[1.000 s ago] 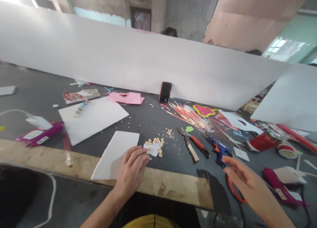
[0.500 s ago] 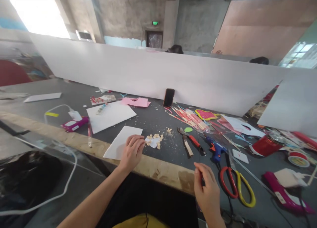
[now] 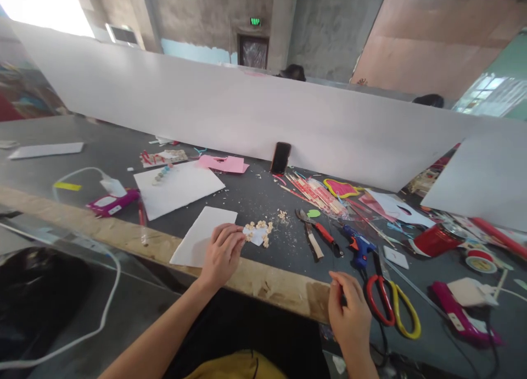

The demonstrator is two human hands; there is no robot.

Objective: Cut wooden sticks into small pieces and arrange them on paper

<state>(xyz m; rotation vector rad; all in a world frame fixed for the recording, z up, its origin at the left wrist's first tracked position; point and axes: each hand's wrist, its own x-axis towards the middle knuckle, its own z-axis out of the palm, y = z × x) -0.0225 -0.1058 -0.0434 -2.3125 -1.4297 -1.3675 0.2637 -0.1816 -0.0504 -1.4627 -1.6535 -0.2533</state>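
Note:
My left hand (image 3: 224, 254) has its fingers closed at the left edge of a small white paper piece (image 3: 256, 235) ringed with pale crumb-like bits. Beneath and beside that hand lies a white sheet (image 3: 201, 233) at the table's front edge. My right hand (image 3: 349, 305) hovers over the front edge, its fingers curled and the thumb near the index finger; whether anything small is between them is not clear. To its right are scissors (image 3: 379, 300) with one red and one yellow handle. Red-handled pliers (image 3: 325, 233) and a blue glue gun (image 3: 361, 247) lie beyond it.
A phone (image 3: 280, 158) leans on the white partition (image 3: 230, 115). Wrapped sticks (image 3: 315, 193), a red can (image 3: 438, 239) and a purple device (image 3: 461, 316) lie to the right. At the left are a larger white board (image 3: 181, 187) and another purple device (image 3: 113, 202).
The view has shifted slightly. My left hand remains by the small paper piece, and my right hand has moved a little to the right and down in the picture.

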